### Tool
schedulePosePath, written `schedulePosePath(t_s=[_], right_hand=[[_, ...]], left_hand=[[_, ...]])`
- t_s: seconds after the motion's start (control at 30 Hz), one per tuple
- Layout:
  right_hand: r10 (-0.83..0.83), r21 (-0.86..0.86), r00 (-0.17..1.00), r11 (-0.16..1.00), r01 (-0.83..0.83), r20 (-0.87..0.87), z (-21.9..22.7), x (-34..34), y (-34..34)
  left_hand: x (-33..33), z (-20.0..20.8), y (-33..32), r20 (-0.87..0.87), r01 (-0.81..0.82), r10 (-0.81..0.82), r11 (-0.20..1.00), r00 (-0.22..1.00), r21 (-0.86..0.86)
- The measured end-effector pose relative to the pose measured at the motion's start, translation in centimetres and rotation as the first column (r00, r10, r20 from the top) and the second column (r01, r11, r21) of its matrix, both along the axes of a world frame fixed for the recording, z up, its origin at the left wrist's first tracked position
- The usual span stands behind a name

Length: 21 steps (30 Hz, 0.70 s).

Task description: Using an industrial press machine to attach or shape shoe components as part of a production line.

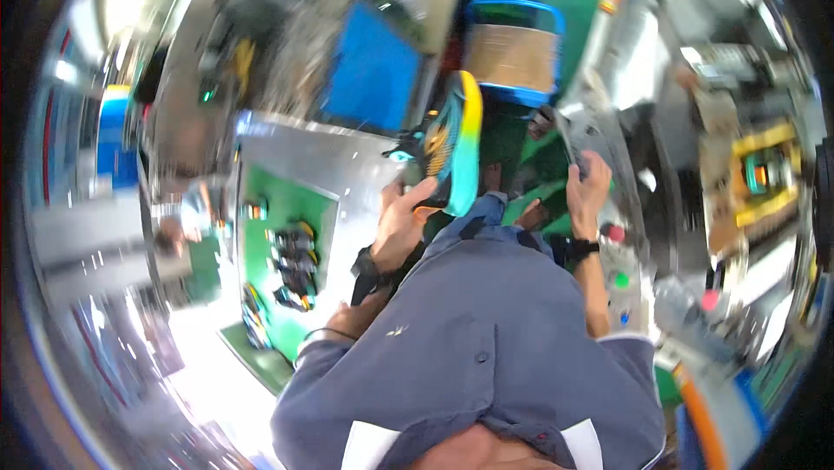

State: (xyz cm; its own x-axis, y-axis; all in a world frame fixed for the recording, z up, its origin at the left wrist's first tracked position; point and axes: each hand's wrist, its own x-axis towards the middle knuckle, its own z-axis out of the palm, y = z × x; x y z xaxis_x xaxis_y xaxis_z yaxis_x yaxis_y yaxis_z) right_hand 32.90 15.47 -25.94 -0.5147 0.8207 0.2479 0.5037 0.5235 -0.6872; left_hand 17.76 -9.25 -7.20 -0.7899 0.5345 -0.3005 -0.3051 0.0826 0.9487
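Observation:
My left hand (402, 225) is closed around a sports shoe (466, 148), held up before my body. Its sole runs from yellow to turquoise, and its upper is dark with orange-yellow parts. A black band circles the left wrist. Over on the right, my right hand (588, 192) reaches to the edge of a grey metal line (599, 127). Its fingers are bent with the thumb apart, and no held thing shows in them. Motion blur hides whether they touch the edge.
Several dark shoes (294, 261) lie on a green surface at the left, within a pale metal frame (343, 175). Ahead are a blue panel (369, 70) and a blue-framed chair (512, 57). Bottles with coloured caps (622, 281) stand at the right, near a yellow tray (769, 176).

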Motion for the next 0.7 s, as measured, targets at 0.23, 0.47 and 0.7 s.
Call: schedulePosePath(t_s=[0.23,0.47,0.7], right_hand=[[0.316,-0.384,0.901,0.825,-0.415,-0.297,5.5,-11.2,-2.7],[0.726,-0.05,0.593,0.617,-0.785,-0.348,24.1,-26.9,-8.3],[0.934,0.457,0.353,0.289,-0.841,0.061,40.8,-46.1,-21.5]], left_hand=[[-2.8,-7.7,-10.2,0.489,-0.514,0.476,0.855,0.731,-0.062],[-6.3,-17.3,-26.2,0.463,-0.839,0.746,0.545,0.479,-0.009],[-17.9,-23.2,-41.5,0.335,-0.978,0.932,0.18,0.136,-0.104]])
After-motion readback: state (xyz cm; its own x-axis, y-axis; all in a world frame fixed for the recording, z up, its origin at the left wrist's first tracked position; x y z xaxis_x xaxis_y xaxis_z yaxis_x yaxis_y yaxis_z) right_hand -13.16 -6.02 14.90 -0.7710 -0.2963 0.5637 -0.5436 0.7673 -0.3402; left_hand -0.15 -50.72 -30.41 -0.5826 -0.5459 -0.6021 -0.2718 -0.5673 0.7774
